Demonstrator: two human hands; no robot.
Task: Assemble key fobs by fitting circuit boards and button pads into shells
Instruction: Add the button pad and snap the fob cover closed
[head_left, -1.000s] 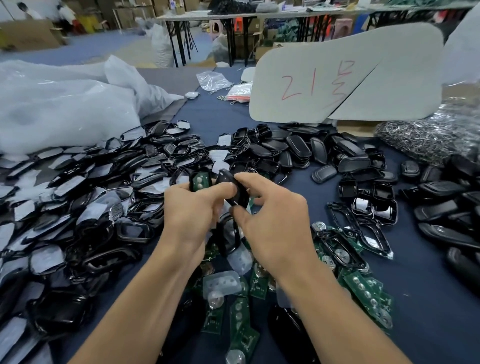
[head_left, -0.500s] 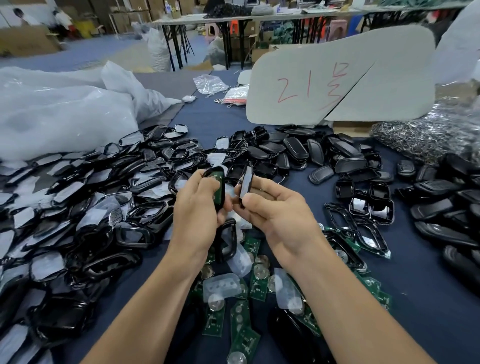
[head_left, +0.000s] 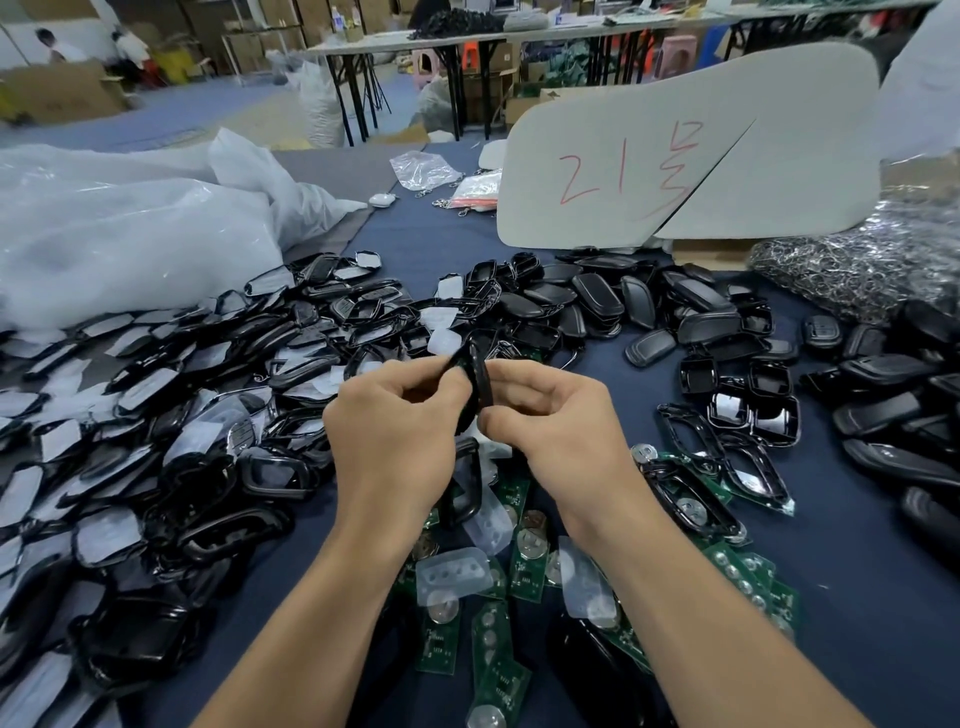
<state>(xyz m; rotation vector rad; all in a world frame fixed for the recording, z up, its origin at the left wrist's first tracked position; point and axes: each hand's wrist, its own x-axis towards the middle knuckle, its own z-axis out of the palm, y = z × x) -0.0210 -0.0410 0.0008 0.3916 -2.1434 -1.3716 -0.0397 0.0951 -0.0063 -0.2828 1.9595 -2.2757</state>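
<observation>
Both hands meet above the middle of the table around one black key fob shell (head_left: 477, 375), held edge-on to the camera. My left hand (head_left: 392, 423) pinches its left side with thumb and curled fingers. My right hand (head_left: 553, 418) pinches its right side the same way. Whether the two shell halves are closed together is hidden by my fingers. Green circuit boards (head_left: 525, 558) with round silver cells lie below my hands, mixed with clear button pads (head_left: 453, 571).
A big heap of black shell frames with white film (head_left: 171, 415) fills the left. Black back shells (head_left: 597, 301) pile at the centre back and right. A white board with red writing (head_left: 675, 156) stands behind. A bag of metal rings (head_left: 857, 265) lies far right.
Half a second ago my hands held two separate parts slightly apart, the left one showing a green board. Now they have come together on a single black shell.
</observation>
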